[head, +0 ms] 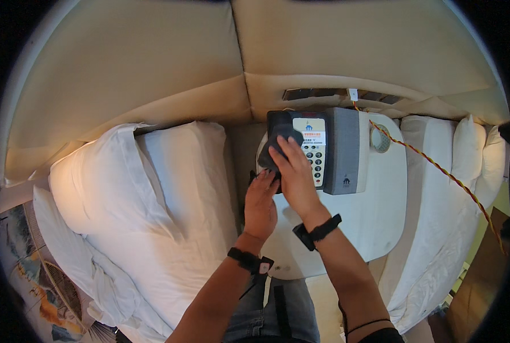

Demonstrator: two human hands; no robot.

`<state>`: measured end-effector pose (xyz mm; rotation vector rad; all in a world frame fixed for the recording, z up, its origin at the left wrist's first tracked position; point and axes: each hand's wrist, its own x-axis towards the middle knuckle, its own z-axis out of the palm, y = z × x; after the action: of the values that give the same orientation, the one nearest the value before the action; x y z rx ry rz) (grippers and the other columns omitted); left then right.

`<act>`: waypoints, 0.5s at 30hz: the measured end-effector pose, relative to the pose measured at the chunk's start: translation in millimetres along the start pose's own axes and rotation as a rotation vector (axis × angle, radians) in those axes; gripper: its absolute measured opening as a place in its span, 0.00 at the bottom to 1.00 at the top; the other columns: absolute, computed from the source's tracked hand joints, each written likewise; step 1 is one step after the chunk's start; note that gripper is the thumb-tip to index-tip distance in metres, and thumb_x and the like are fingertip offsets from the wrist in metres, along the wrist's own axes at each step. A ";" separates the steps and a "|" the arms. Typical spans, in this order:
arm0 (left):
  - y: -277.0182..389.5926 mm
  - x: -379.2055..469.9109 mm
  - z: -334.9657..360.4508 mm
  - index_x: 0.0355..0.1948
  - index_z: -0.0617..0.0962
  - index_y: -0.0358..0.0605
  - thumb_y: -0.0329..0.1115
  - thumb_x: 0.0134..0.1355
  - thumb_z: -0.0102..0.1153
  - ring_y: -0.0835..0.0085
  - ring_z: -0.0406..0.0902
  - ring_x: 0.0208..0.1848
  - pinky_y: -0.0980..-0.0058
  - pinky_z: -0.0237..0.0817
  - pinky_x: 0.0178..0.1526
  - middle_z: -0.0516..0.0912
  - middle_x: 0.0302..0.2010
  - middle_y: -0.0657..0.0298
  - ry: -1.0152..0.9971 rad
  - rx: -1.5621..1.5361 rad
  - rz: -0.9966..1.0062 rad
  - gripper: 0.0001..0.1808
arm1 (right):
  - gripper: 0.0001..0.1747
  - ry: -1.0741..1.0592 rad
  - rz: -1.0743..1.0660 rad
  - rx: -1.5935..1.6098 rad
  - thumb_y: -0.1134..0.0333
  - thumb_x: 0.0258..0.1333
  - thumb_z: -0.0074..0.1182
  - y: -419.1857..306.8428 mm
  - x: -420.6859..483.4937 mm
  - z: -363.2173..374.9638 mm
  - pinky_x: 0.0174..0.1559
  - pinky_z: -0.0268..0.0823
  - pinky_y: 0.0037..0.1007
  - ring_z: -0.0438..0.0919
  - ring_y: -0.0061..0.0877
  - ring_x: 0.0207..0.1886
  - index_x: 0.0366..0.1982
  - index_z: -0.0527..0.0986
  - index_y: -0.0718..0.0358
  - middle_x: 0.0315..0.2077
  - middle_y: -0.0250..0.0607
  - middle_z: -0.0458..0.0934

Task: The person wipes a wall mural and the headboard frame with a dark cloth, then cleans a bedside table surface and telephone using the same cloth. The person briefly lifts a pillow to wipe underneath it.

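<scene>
A dark grey cloth lies bunched over the left part of a black desk telephone, about where its handset would be. My right hand presses on the cloth with its fingers spread over it. My left hand is at the telephone's lower left corner, its fingertips at the cloth's lower edge; whether it grips anything cannot be told. The telephone stands on a white bedside table, its keypad partly hidden by my right hand. Directly right of it is a grey and white box.
A roll of tape lies right of the box. A red and yellow twisted cord runs from a white plug across the right side. Beds with white bedding flank the table; a padded headboard rises behind.
</scene>
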<state>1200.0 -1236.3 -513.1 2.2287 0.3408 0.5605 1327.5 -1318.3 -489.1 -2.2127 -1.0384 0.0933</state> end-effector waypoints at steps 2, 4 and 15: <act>-0.7 -0.6 -4.9 0.51 0.81 0.37 0.10 0.56 0.52 0.49 0.73 0.65 0.57 0.66 0.67 0.78 0.57 0.51 0.106 -0.076 -0.073 0.22 | 0.31 -0.041 0.019 -0.020 0.83 0.53 0.54 -3.7 -22.3 2.4 0.68 0.62 0.47 0.65 0.50 0.72 0.61 0.77 0.60 0.69 0.45 0.68; 1.8 1.4 -6.3 0.49 0.80 0.38 0.11 0.58 0.52 0.48 0.74 0.64 0.57 0.67 0.65 0.78 0.53 0.53 0.156 -0.078 -0.164 0.19 | 0.30 -0.042 0.004 -0.021 0.82 0.54 0.55 -5.9 -43.4 7.4 0.68 0.63 0.46 0.65 0.46 0.71 0.61 0.78 0.59 0.68 0.43 0.70; 20.4 29.3 7.3 0.65 0.75 0.42 0.17 0.64 0.53 0.47 0.59 0.77 0.53 0.53 0.75 0.65 0.75 0.51 -0.058 0.027 -0.035 0.27 | 0.26 0.228 0.082 -0.081 0.84 0.54 0.52 15.8 -36.6 -31.9 0.66 0.63 0.49 0.71 0.49 0.66 0.55 0.79 0.63 0.63 0.47 0.73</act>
<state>1230.3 -1242.1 -493.7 2.2555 0.3590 0.4747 1323.5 -1368.6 -482.0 -2.2756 -0.8398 -0.1648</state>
